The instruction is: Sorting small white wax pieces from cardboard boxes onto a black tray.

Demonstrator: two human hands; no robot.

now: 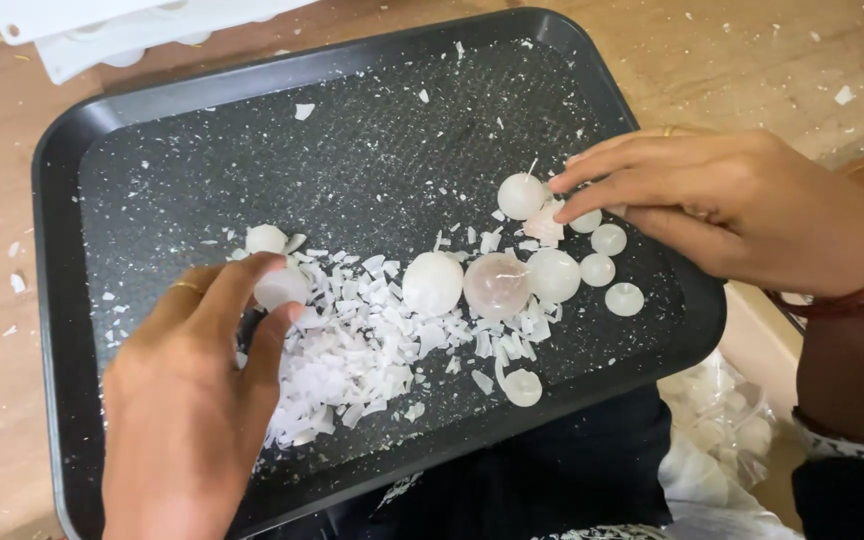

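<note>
Black rectangular plastic tray with pebbled floor, resting across a lap in dark cloth, over a pale wooden surface speckled with white chips. White moulded sheet at 11 o'clock beyond the tray rim. Clear plastic bag of white pieces at 4 o'clock off the tray.

On the tray floor, centre to 7 o'clock: heap of white wax flakes. Just right of the heap, touching in a row: opaque white wax ball, translucent pinkish wax ball, white wax ball. Small white wax discs clustered at 3 o'clock; one more disc at 5 o'clock near the front rim. White wax ball with wick at 2 o'clock of centre.

Left hand, gold ring on one finger, at 8 o'clock: thumb and fingertips pinched around a small white wax half-ball at the heap's upper left edge; another white piece just above it.

Right hand, red bangles at wrist, at 3 o'clock: fingers extended and close together, tips pressed on a flat pinkish-white wax scrap beside the wicked ball. Grip proper on the scrap: cannot tell.
</note>
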